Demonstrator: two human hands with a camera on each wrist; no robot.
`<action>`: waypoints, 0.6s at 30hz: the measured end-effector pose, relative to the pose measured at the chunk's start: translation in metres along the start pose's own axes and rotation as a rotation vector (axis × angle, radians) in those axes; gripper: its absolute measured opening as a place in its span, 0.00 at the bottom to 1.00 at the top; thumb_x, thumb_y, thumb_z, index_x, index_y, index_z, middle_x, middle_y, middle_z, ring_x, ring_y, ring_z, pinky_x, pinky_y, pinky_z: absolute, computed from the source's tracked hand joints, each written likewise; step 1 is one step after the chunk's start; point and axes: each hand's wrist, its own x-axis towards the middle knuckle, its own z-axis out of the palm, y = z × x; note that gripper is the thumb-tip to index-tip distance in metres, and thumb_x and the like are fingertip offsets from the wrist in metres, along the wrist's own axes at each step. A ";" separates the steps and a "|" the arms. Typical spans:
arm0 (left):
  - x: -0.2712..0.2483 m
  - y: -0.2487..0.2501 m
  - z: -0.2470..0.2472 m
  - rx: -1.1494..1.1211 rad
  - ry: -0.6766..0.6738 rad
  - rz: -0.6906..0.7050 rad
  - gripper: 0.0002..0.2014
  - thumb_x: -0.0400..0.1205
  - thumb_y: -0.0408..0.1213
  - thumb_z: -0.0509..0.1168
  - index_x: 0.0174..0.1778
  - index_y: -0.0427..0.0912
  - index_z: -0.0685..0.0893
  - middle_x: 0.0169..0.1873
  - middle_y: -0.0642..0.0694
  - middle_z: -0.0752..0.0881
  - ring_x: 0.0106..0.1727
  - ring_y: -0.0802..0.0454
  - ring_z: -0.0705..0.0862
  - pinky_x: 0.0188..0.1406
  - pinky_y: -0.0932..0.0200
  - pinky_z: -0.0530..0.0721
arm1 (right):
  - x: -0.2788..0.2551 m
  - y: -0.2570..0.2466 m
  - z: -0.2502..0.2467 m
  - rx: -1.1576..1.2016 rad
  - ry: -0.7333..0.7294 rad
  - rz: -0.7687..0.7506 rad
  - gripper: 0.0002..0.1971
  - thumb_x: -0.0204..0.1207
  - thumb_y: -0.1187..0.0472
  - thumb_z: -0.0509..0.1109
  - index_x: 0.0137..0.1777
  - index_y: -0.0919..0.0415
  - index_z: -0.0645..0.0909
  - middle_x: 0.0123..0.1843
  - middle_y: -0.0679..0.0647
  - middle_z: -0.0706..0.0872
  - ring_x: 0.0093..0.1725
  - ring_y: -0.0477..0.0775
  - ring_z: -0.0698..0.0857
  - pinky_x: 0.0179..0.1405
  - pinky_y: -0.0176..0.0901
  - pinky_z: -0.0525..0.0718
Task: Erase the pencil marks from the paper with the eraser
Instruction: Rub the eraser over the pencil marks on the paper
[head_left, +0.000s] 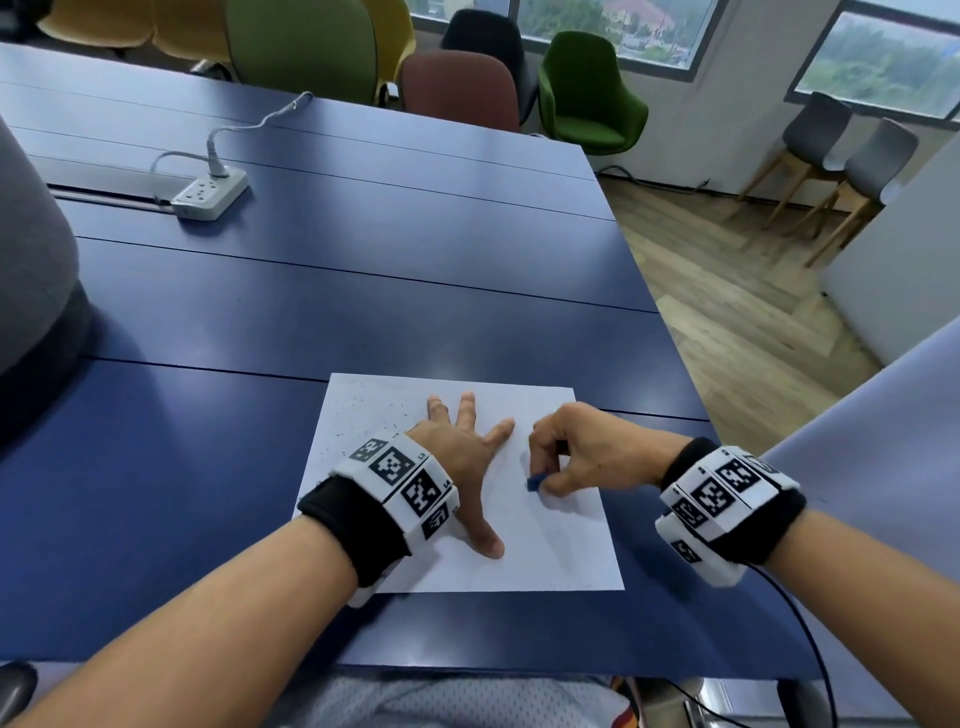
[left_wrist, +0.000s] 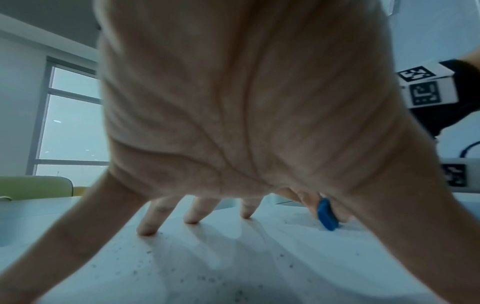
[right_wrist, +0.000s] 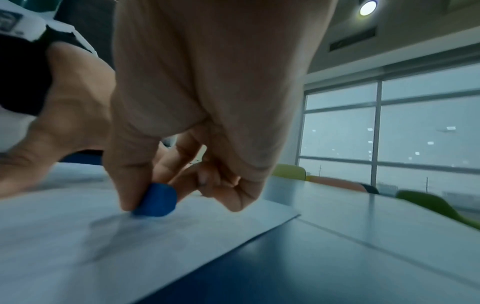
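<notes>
The head camera is looking steeply down from above at the white paper sheet (head_left: 550, 545) on the dark blue table (head_left: 363, 291). Both wrist cameras are sitting low and close, looking along the fingers, sharing the small blue eraser (left_wrist: 327, 215).

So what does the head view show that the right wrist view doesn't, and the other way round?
Head view only: the whole paper with dark crumbs near its far left corner, the left fingers spread on it, and a power strip farther back. Right wrist view only: faint grey marks beside the eraser, and a ceiling light. Both: the right hand pinching the eraser against the paper on the table.
</notes>
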 end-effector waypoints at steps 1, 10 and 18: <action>0.000 0.001 0.000 0.001 -0.001 -0.004 0.69 0.58 0.69 0.78 0.83 0.63 0.35 0.84 0.40 0.33 0.83 0.28 0.39 0.73 0.31 0.69 | -0.004 0.002 0.002 0.014 -0.014 0.005 0.05 0.63 0.68 0.78 0.34 0.58 0.85 0.39 0.52 0.91 0.39 0.55 0.87 0.47 0.55 0.87; -0.001 0.002 -0.001 0.005 -0.001 -0.010 0.67 0.57 0.70 0.77 0.82 0.68 0.36 0.84 0.40 0.33 0.83 0.28 0.39 0.74 0.30 0.68 | -0.008 0.004 -0.002 0.043 -0.017 0.036 0.05 0.63 0.68 0.78 0.35 0.58 0.86 0.37 0.54 0.91 0.38 0.58 0.87 0.44 0.54 0.86; 0.000 0.002 -0.003 0.006 -0.016 -0.015 0.68 0.57 0.70 0.77 0.82 0.68 0.35 0.84 0.40 0.33 0.83 0.28 0.38 0.74 0.29 0.68 | -0.017 0.001 -0.002 -0.015 -0.118 0.059 0.04 0.64 0.69 0.78 0.35 0.60 0.87 0.38 0.48 0.91 0.35 0.39 0.84 0.40 0.33 0.80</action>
